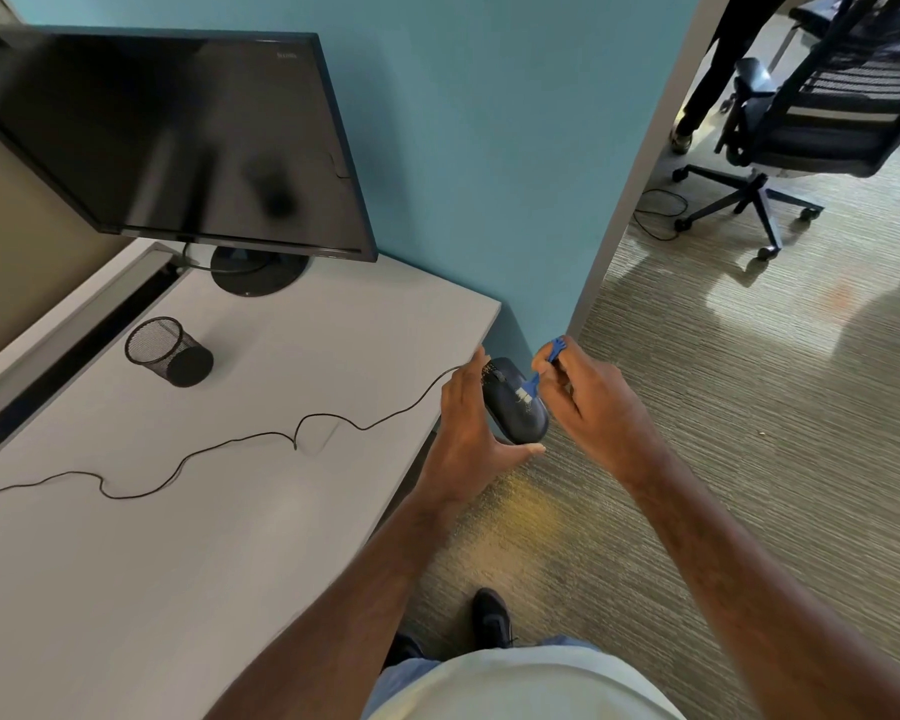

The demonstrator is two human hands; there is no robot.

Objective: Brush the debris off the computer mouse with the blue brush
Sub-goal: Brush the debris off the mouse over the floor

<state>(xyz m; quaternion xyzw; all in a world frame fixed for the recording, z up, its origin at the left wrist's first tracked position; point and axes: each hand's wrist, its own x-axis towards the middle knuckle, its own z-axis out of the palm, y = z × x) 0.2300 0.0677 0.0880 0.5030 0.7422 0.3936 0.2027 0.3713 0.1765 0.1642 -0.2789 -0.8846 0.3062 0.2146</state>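
Observation:
My left hand [471,423] grips a black computer mouse [515,405] and holds it in the air just past the desk's right edge, over the carpet. Pale specks of debris dot the mouse's top. My right hand [588,402] pinches a small blue brush [544,366] by its handle. The brush's pale bristles touch the top of the mouse near its middle. The mouse's thin black cable [292,433] trails left across the white desk [204,537].
A black monitor [178,142] stands at the desk's back, with a tipped black mesh pen cup [170,350] in front of it. A teal partition [515,148] rises behind the mouse. An office chair [811,122] and a person's legs [707,85] are far right on carpet.

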